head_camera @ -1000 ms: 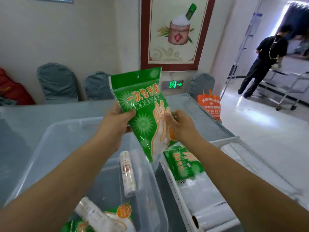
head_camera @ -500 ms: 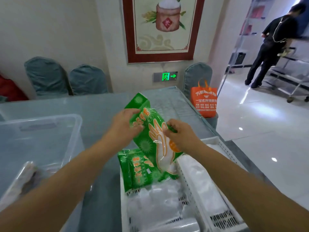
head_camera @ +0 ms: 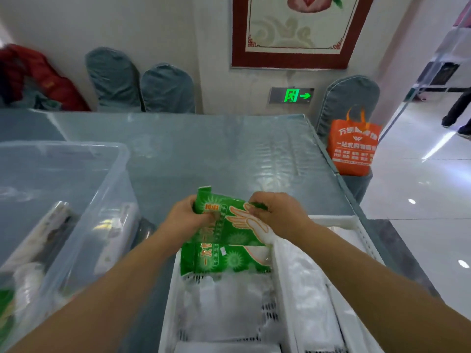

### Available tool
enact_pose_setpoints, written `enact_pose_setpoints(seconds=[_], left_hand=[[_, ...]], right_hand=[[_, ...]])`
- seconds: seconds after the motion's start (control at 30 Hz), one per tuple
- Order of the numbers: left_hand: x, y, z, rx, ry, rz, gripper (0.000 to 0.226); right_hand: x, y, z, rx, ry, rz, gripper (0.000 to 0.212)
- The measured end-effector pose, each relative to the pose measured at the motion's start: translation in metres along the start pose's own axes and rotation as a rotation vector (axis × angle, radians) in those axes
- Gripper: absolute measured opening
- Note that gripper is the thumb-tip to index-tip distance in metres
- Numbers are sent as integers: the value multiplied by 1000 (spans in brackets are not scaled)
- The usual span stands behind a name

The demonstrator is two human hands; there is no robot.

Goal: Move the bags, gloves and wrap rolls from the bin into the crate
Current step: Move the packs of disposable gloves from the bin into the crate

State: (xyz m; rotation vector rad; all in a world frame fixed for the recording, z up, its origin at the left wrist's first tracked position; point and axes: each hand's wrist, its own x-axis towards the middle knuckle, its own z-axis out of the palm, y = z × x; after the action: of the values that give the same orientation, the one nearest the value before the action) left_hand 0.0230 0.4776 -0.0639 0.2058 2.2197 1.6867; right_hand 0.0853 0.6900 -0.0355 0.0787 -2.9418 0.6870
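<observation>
Both hands hold one green glove packet [head_camera: 229,222] over the far end of the white crate [head_camera: 362,238]. My left hand [head_camera: 187,216] grips its left edge and my right hand [head_camera: 275,212] pinches its right edge. A second green glove packet [head_camera: 224,259] lies in the crate just beneath it. White bags [head_camera: 224,301] and a white roll [head_camera: 305,289] fill the rest of the crate. The clear plastic bin [head_camera: 112,189] stands at the left with wrap rolls [head_camera: 112,235] inside.
The grey table top [head_camera: 216,154] stretches beyond both containers. An orange shopping bag [head_camera: 353,149] sits on a chair at the table's right edge. Covered chairs [head_camera: 142,85] line the far wall. A person's legs [head_camera: 456,108] show at the far right.
Both hands have carried the glove packet from above the bin rightward and down to the crate's far end, tilting it flatter over the other packet. The view has dipped lower.
</observation>
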Motion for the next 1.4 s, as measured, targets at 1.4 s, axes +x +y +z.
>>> enact_pose_setpoints(seconds=[1.4], left_hand=[[13, -120, 23, 1258, -354, 436, 100]], right_hand=[[30, 53, 113, -198, 116, 251, 26]])
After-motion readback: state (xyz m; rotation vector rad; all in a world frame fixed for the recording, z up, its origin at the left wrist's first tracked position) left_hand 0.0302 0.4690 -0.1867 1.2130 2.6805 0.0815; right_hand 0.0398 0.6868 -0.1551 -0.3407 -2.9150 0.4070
